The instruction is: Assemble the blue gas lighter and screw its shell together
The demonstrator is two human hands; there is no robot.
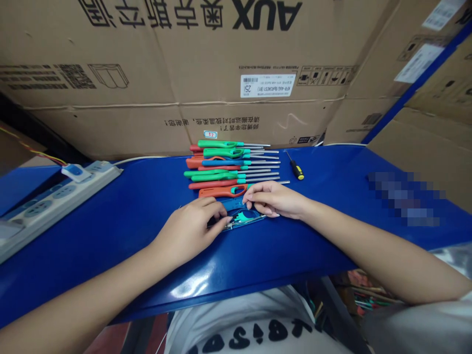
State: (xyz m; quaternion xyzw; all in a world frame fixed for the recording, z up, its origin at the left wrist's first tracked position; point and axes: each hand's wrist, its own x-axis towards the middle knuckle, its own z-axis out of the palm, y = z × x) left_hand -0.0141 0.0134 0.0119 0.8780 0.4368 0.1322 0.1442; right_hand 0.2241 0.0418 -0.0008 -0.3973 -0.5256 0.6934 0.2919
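Observation:
An opened blue gas lighter (236,204) lies between my hands on the blue tabletop, its inside showing a green trigger (242,216) and small metal parts. My left hand (193,223) grips its left end, the thumb pressed near a small metal piece. At its right end, the fingers of my right hand (275,199) are curled in, thumb and forefinger pinched at the casing's edge; any tiny part between them is hidden. Just beyond, a row of long-nosed lighters in green (217,144), red (212,184), orange (217,191) and blue (221,162) points its metal tubes rightward.
A screwdriver (297,169) with a yellow and black handle lies right of the row. On the left stands a white power strip (55,201) with a plug. A large cardboard box (147,73) walls off the back. The blue table (177,275) ends close to my body.

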